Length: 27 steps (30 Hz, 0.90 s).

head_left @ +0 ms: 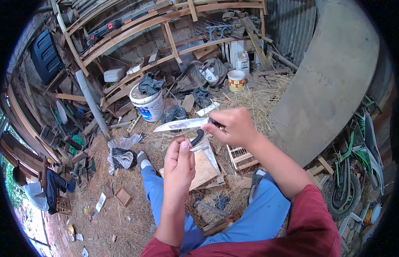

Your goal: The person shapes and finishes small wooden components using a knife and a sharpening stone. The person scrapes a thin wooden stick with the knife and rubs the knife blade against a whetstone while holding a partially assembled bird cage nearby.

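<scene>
Shown were two hands, one left hand (180, 160) and one right hand (234, 125); one knife (182, 124); one curved black piece (198, 138); two buckets (151, 106) ahead; one large sheet (328, 85); one green-framed bike (361, 158); one seated person (36, 195).

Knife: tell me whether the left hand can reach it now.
Probably yes: the right hand holds the knife close above the left hand, though that one seems to grip a curved black thing.

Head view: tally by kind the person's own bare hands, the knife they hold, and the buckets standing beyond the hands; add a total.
Hands: 2 (left hand, right hand)
Knife: 1 (knife, in the right hand)
Buckets: 2 (large white bucket, small white bucket with a red and yellow band)
Total: 5
</scene>
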Each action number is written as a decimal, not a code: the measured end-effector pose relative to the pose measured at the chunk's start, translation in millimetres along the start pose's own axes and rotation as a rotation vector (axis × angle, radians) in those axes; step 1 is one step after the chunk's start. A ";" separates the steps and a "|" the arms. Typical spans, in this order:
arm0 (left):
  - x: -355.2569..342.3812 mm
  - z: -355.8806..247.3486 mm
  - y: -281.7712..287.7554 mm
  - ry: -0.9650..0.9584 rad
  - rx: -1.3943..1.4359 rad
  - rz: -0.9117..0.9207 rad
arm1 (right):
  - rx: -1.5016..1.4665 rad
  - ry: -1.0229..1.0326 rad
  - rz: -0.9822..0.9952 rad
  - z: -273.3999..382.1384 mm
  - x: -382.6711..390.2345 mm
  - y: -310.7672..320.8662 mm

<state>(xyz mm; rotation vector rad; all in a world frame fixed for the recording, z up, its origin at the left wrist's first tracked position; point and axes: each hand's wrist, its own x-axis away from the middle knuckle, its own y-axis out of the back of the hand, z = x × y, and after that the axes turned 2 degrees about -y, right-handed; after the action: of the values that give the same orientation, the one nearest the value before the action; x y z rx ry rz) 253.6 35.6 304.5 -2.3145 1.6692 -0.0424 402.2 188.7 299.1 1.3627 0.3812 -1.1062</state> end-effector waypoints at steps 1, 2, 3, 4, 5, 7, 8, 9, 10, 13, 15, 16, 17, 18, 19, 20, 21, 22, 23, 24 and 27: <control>-1.9 5.7 3.3 0.000 -0.016 0.008 | 0.021 0.058 -0.001 3.1 0.4 0.7; -2.5 9.1 5.2 -0.001 -0.032 0.015 | 0.023 0.059 -0.003 6.4 2.1 0.5; -0.8 11.4 3.8 -0.011 -0.045 -0.007 | -0.019 0.076 0.016 9.5 4.2 -0.1; -1.5 10.3 4.0 -0.008 -0.048 -0.007 | -0.066 0.087 0.037 13.0 6.8 -0.6; -4.6 8.8 3.7 -0.027 -0.046 -0.011 | -0.039 0.013 0.063 4.9 4.7 -2.8; -9.0 11.1 3.4 -0.054 -0.039 -0.031 | -0.044 0.018 0.056 2.7 3.3 -3.4; -8.3 12.7 4.4 -0.055 -0.039 -0.032 | -0.048 0.028 0.048 2.6 1.7 -2.7; -5.9 14.3 6.2 -0.017 -0.058 -0.034 | -0.054 0.095 0.066 10.0 5.2 -3.2; -5.0 15.5 8.2 0.024 -0.078 -0.030 | -0.051 0.091 0.064 7.2 5.1 -5.0; -12.2 17.7 7.6 -0.041 -0.019 -0.009 | 0.005 -0.381 0.124 -23.8 -2.2 -6.8; -12.7 20.4 9.0 -0.029 -0.013 0.000 | -0.116 -0.393 0.094 -25.1 7.1 -13.3; -14.4 24.2 11.2 -0.044 -0.025 0.002 | -0.238 -0.395 0.064 -23.1 9.7 -15.6; -15.5 26.7 13.2 -0.056 -0.038 0.005 | -0.123 -0.218 0.083 -13.7 12.7 -14.0; -15.5 26.0 14.0 -0.059 -0.039 0.004 | -0.123 -0.215 0.082 -4.4 12.9 -13.9; -13.6 24.7 13.1 -0.026 -0.026 0.000 | -0.117 -0.143 0.090 5.0 14.0 -13.0; -11.9 23.1 12.0 0.007 -0.014 -0.006 | -0.111 -0.071 0.099 9.2 14.8 -13.2; -10.7 20.8 9.4 0.011 -0.014 -0.004 | -0.077 -0.019 0.107 6.7 16.4 -16.1; -9.2 17.2 5.8 0.015 0.005 0.002 | -0.077 -0.024 0.109 4.5 15.2 -14.8; -8.5 15.6 3.9 0.019 0.024 0.008 | -0.066 -0.076 0.090 0.0 11.7 -12.6; -8.2 15.8 3.8 0.023 0.023 0.008 | -0.055 -0.128 0.072 -4.0 8.6 -10.8; -7.9 17.1 5.1 0.047 0.058 0.018 | -0.059 -0.030 0.055 0.2 11.0 -12.6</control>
<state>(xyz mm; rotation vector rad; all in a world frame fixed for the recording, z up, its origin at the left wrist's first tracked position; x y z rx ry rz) 249.5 45.2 288.0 -2.2719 1.6884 -0.1409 397.3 186.1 283.3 1.2960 0.3494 -1.0612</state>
